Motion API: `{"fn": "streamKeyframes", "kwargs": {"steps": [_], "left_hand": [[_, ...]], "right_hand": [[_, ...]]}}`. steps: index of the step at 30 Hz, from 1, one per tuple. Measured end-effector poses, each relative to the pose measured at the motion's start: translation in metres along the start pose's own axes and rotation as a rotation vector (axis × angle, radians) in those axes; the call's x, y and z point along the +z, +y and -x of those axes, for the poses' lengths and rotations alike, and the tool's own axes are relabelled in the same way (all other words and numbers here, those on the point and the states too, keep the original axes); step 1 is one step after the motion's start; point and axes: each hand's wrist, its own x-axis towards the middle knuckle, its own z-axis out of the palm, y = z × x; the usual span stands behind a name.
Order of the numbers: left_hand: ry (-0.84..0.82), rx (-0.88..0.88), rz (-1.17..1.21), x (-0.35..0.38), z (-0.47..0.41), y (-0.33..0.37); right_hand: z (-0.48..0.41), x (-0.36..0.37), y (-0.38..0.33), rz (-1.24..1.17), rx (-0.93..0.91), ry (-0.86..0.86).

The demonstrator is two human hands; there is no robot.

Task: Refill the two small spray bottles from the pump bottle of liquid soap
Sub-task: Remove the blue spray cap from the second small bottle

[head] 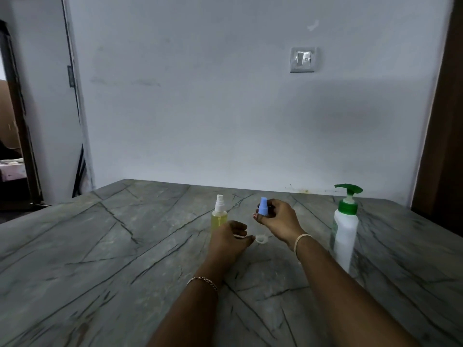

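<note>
A small spray bottle of yellow liquid (219,219) with a white spray head stands upright on the marble table (100,246). My right hand (280,221) grips a second small spray bottle by its blue spray head (263,208), just above the table; its body is hidden behind my fingers. A small clear cap (261,239) lies on the table below that hand. My left hand (229,237) hovers low in front of the yellow bottle, fingers loosely curled, thumb tip beside the clear cap, holding nothing I can make out. The white pump bottle (345,231) with a green pump stands at the right.
The table's far edge meets a pale wall with a light switch (302,59). A doorway (15,146) opens at the far left, and a dark wooden frame (443,146) rises at the right edge.
</note>
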Motion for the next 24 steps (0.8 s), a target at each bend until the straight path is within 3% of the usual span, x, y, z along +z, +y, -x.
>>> {"fn": "streamKeyframes", "kwargs": {"steps": [12,24], "left_hand": [[-0.202,0.036,0.304,-0.001,0.019,0.022],[-0.194,0.087,0.269,0.0,0.026,0.029]], "right_hand": [[0.056,-0.011,-0.015,-0.054,-0.052,0.029],[0.07,0.001,-0.023,-0.076,-0.075,0.22]]}}
